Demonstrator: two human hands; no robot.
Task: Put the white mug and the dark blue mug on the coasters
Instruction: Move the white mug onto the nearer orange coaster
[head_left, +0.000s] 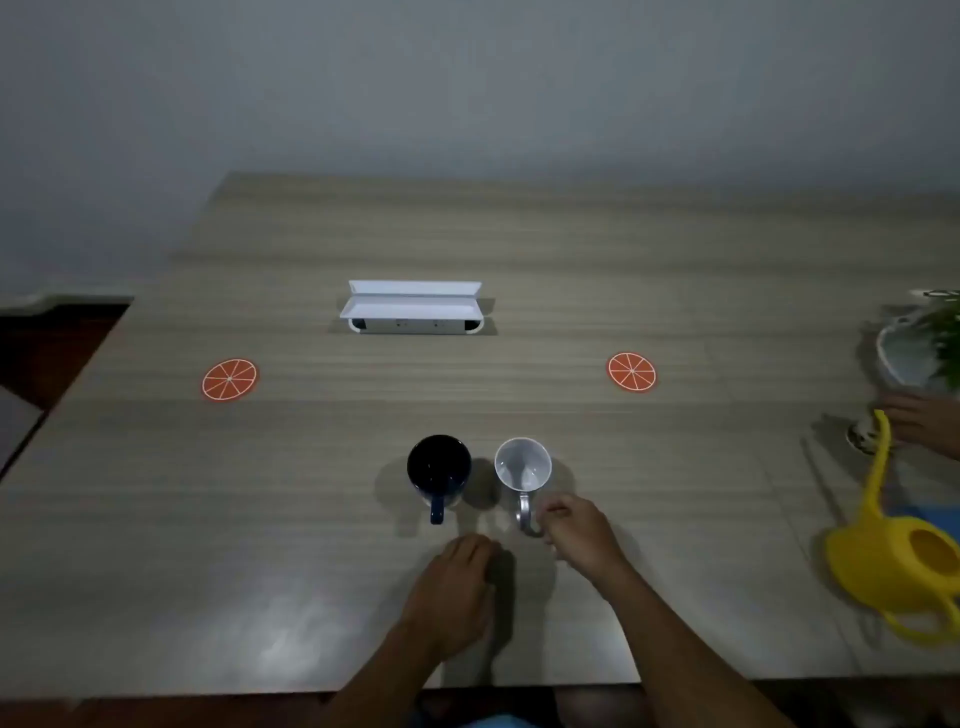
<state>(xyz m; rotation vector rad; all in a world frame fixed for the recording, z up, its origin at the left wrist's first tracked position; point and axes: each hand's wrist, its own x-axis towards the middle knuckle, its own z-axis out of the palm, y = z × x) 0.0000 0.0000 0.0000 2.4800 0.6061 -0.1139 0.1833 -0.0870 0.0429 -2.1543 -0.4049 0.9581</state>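
A wood-grain table (519, 249) stands against a plain grey wall in dim light. Nearest the camera, the left hand (457, 582) hangs loosely curled above the tabletop, holding nothing. The right hand (576, 525) has its fingers at the white mug's handle; whether they grip it cannot be told. The white mug (523, 465) and the dark blue mug (439, 467) stand upright side by side, handles toward the person. A yellow watering can (904, 566) lies at right. Farther off, the left coaster (229, 380) and the right coaster (631, 371) lie bare, well apart. Beyond them sits a white socket box (413, 307).
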